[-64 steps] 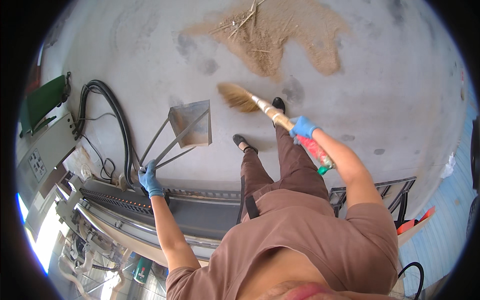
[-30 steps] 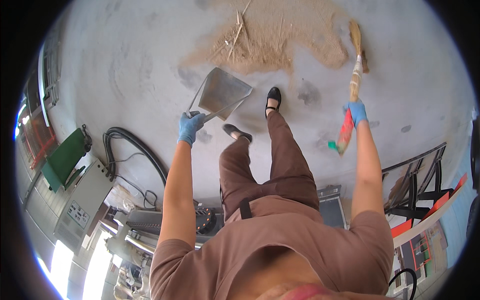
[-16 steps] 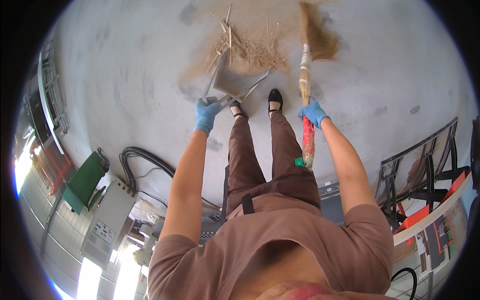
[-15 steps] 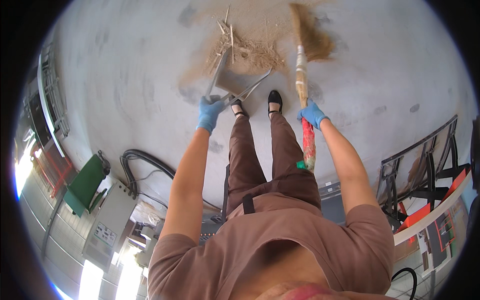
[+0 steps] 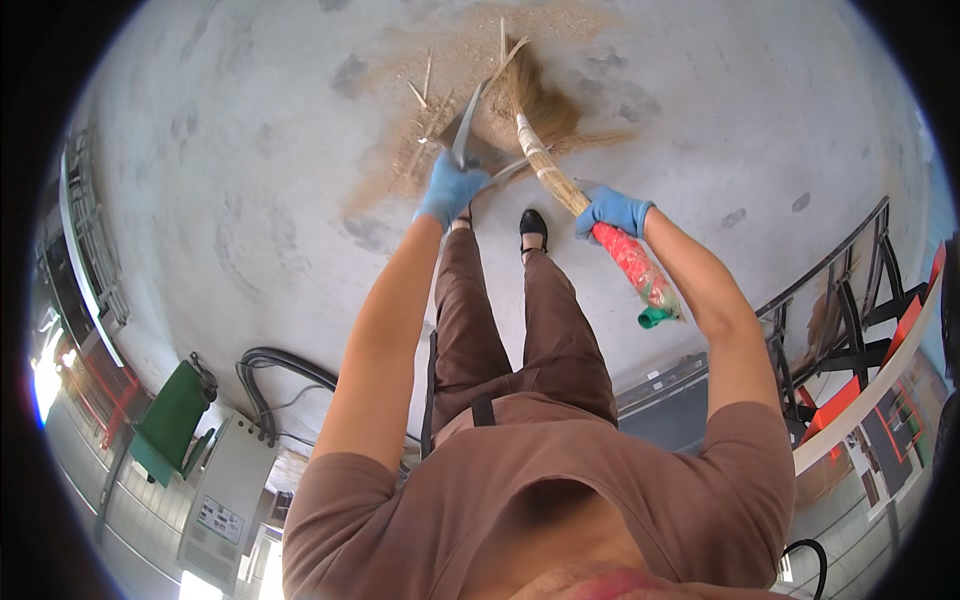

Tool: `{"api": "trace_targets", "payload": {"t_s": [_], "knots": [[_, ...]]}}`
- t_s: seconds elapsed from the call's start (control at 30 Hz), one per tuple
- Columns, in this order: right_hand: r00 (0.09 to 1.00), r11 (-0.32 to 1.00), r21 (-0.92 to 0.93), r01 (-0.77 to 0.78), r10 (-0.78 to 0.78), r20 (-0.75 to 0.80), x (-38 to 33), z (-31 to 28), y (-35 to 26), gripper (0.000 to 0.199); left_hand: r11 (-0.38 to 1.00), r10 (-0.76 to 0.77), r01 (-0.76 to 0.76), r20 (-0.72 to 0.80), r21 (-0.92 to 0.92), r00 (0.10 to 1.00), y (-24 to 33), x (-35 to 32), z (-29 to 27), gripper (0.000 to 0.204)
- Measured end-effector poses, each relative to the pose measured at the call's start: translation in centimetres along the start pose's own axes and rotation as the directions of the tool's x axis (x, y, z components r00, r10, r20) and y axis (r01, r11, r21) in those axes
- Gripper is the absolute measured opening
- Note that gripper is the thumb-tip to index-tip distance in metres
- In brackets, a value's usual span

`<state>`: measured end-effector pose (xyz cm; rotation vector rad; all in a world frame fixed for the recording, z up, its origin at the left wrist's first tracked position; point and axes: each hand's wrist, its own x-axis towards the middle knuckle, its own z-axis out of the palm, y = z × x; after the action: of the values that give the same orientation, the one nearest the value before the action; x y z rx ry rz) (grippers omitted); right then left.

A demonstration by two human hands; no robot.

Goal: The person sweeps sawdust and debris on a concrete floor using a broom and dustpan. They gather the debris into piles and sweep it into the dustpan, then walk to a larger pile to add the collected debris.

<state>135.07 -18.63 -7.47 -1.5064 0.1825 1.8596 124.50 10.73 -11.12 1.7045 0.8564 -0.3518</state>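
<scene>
In its blue glove, my left hand [image 5: 452,190] is closed round the grey metal dustpan [image 5: 466,130], which is tilted over the floor in front of my feet. My right hand [image 5: 614,211], also gloved in blue, grips a straw broom [image 5: 548,170] by its handle, just above the red-wrapped end. The broom's bristles [image 5: 540,95] are blurred and lie at the dustpan's far right side. Sawdust and wood splinters [image 5: 408,155] spread around the pan, with more sawdust [image 5: 560,20] beyond. The pan's inside is partly hidden by its raised edge.
A black metal frame [image 5: 845,290] stands at the right. Black cables [image 5: 262,385] curve over the floor at the left, near a green seat [image 5: 170,425] and a grey cabinet [image 5: 228,490]. My shoe [image 5: 533,228] is close behind the pan.
The broom has swung left, its bristles now beside the dustpan and its handle end farther right. My left hand has moved the dustpan forward and turned it among the splinters.
</scene>
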Motion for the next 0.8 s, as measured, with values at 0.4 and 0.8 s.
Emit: {"api": "trace_targets", "payload": {"t_s": [0.4,0.8], "knots": [[0.974,0.989,-0.084,-0.126,0.107,-0.202,-7.2,21.9,0.2,0.095,0.717,-0.406,0.442,0.192,-0.539,0.893,-19.3,-14.2,-15.0,0.059],[0.893,0.896,-0.293,-0.333,0.200,-0.403,-9.4,32.4,0.4,0.092,0.721,-0.523,0.640,0.399,-0.264,0.753,-16.5,-8.4,-18.1,0.041]]}}
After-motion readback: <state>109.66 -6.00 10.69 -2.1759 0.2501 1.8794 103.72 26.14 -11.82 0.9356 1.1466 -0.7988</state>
